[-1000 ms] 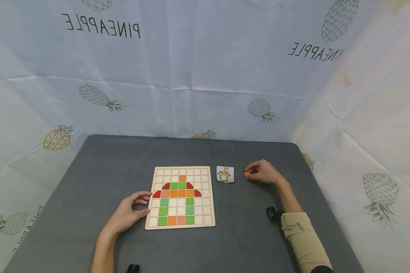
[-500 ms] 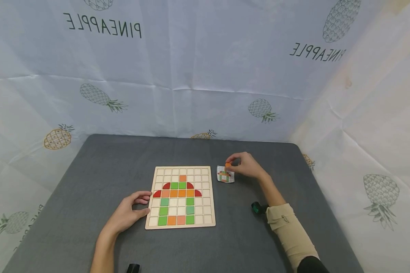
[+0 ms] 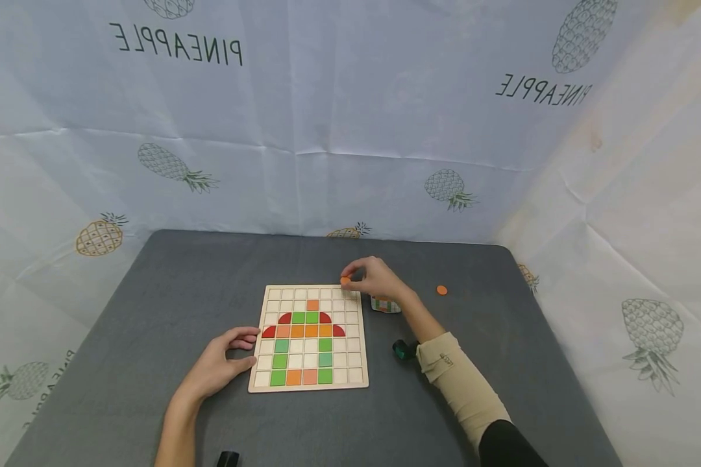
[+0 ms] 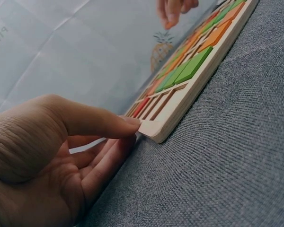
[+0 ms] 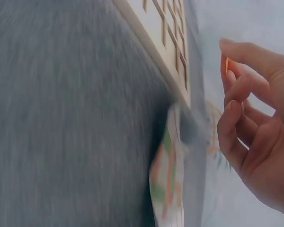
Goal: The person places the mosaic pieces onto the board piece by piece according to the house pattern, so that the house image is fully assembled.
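Note:
A wooden grid board [image 3: 350,357] lies on the table, with red, green, teal and orange pieces set in its squares. My left hand [image 3: 219,363] rests at its left edge; in the left wrist view the thumb [image 4: 125,125] touches the board near its corner. My right hand [image 3: 376,279] pinches a small orange disc [image 3: 345,281] between thumb and fingers, over the board's far right corner. From the right wrist the disc appears as a thin orange sliver [image 5: 226,65] behind the thumb.
A small pattern card [image 3: 387,306] lies right of the board, partly hidden under the right hand. Another orange disc [image 3: 441,290] lies on the grey table [image 3: 304,428] farther right. A pineapple-print cloth [image 3: 350,117] hangs behind the table.
My right hand has moved left from the table's right side, over the card, to the board's far corner with the orange disc. The other disc has come into view. The left hand stays put.

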### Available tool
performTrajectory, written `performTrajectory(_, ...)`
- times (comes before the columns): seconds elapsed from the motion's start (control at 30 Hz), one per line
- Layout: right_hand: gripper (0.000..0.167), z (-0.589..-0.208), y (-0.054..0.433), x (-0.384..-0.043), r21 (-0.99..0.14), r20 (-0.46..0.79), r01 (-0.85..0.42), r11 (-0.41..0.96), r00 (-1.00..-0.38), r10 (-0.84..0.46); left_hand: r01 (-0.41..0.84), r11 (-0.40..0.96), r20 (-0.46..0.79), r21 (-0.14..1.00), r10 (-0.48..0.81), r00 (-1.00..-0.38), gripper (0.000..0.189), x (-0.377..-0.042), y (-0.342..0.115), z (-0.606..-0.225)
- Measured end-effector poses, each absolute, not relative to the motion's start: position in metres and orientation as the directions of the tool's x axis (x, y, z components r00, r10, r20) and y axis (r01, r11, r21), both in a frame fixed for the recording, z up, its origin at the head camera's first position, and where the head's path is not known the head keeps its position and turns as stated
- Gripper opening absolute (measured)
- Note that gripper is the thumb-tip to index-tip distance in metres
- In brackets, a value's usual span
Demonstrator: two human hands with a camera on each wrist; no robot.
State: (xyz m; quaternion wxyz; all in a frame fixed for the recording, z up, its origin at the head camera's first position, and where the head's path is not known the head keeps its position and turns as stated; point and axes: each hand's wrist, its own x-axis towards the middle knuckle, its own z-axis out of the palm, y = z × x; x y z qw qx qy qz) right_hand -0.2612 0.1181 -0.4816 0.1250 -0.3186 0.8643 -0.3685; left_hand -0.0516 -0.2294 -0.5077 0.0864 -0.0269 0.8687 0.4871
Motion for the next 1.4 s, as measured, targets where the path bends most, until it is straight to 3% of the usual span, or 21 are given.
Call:
performTrajectory(0.27, 0.028, -0.487, 0.081, -0.260, -0.678, -0.012, -0.515, 0.524, -0.705, -0.709, -0.117, 0.521, -0.167, 0.845, 0.048, -0.985, 0.057, -0.053, -0.229, -0.507)
performTrajectory(0.77, 0.025, -0.487, 0.046, -0.256, -0.645, -0.070, -0.515, 0.564, -0.696, -0.715, -0.108, 0.528, -0.156, 0.842, 0.046, -0.987, 0.057, -0.053, -0.230, -0.508)
performTrajectory(1.0, 0.026, -0.486, 0.059, -0.261, -0.659, -0.053, -0.507, 0.555, -0.706, -0.707, -0.114, 0.525, -0.160, 0.843, 0.043, -0.986, 0.057, -0.052, -0.230, -0.507)
performTrajectory(1.4, 0.031, -0.485, 0.133, -0.280, -0.714, -0.017, -0.407, 0.570, -0.804, -0.595, -0.120, 0.517, -0.168, 0.847, 0.045, -0.985, 0.058, -0.051, -0.230, -0.508)
